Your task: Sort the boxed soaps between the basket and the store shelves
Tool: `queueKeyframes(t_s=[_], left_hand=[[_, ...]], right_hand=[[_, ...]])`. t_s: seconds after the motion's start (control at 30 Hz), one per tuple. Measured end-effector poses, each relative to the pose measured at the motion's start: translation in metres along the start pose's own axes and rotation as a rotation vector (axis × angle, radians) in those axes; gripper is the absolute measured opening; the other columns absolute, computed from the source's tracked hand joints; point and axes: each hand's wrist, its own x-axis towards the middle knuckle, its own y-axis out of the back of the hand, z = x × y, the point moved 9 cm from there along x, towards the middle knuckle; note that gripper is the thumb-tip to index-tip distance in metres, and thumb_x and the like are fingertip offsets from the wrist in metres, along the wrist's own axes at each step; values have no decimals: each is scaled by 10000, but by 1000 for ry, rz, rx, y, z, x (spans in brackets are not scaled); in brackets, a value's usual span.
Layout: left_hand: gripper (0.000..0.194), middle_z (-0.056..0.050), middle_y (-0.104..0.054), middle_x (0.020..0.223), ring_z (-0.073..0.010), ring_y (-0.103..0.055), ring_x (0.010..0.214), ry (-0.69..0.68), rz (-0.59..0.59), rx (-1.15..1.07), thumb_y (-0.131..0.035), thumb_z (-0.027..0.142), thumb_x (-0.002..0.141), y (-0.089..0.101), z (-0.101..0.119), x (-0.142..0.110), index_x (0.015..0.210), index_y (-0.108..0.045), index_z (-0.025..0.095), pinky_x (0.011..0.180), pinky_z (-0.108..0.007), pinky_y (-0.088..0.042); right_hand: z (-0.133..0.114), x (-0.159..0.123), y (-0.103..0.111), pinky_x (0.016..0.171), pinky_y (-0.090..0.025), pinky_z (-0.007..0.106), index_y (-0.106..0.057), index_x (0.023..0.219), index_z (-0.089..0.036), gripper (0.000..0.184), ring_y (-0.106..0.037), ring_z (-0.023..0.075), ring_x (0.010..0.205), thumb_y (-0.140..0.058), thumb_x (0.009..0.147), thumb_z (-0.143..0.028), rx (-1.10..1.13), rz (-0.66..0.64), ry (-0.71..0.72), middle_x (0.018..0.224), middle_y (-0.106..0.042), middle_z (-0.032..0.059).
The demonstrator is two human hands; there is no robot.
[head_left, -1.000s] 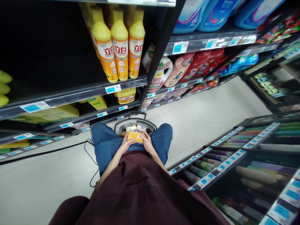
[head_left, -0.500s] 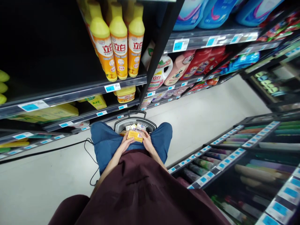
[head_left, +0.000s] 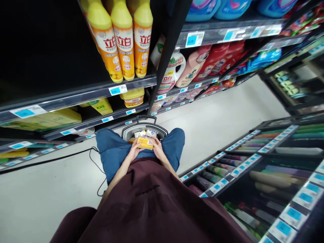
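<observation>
Both of my hands hold a small yellow packet (head_left: 145, 143) just above my lap, between my knees in blue jeans. My left hand (head_left: 134, 151) grips its left end and my right hand (head_left: 157, 149) grips its right end, fingers curled on it. Right behind the packet a grey shopping basket (head_left: 128, 132) with a black handle stands on the floor, holding several small white and yellow packets.
Tall yellow dish-soap bottles (head_left: 123, 37) stand on the shelf to the upper left; detergent jugs (head_left: 173, 71) fill the shelves beyond. A low shelf rack (head_left: 243, 165) runs along my right. A black cable (head_left: 95, 162) lies on the pale floor at left.
The view has tilted down slightly, so shelves and basket sit a little higher in the picture. My hands keep the same hold on the yellow packet.
</observation>
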Motion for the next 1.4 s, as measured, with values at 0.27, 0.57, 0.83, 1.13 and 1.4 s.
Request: queueKeyframes(t_s=[0.27, 0.57, 0.83, 1.13, 1.4], left_hand=[[559, -79, -655, 1287, -297, -618, 1164, 4, 11, 9, -798, 316, 728, 5, -4, 4, 1249, -610, 241, 966, -514, -540], [612, -64, -657, 1267, -292, -623, 1161, 8, 19, 38, -822, 306, 701, 8, -7, 5, 1258, -574, 262, 999, -543, -509], [671, -73, -654, 1291, -293, -637, 1143, 17, 13, 41, -830, 289, 691, 9, -9, 8, 1300, -548, 264, 967, -543, -539], [694, -72, -661, 1301, -306, -630, 1185, 12, 6, 52, -833, 279, 689, 9, -10, 7, 1322, -549, 279, 990, -570, -527], [729, -74, -659, 1302, -310, -620, 1212, 8, 23, 63, -860, 265, 660, 8, -10, 7, 1321, -554, 281, 998, -556, -535]], right_hand=[[-2, -1, 0, 841, -613, 309, -700, 1104, -257, 504, -740, 223, 1033, -883, 653, -386, 1, -6, 7, 1114, -776, 11], [-2, -2, 1, 793, -619, 308, -695, 1114, -259, 513, -747, 231, 1007, -874, 651, -390, -15, -4, -5, 1108, -777, 16], [-1, -1, 2, 768, -607, 278, -688, 1131, -255, 509, -746, 207, 974, -864, 673, -389, -23, -6, -3, 1114, -771, 14], [0, -1, 2, 753, -607, 268, -693, 1124, -255, 502, -747, 200, 951, -871, 673, -382, -4, -11, -5, 1100, -772, 7], [1, 0, 4, 763, -616, 294, -688, 1134, -253, 506, -743, 217, 973, -860, 681, -400, -30, -3, -1, 1137, -765, 21]])
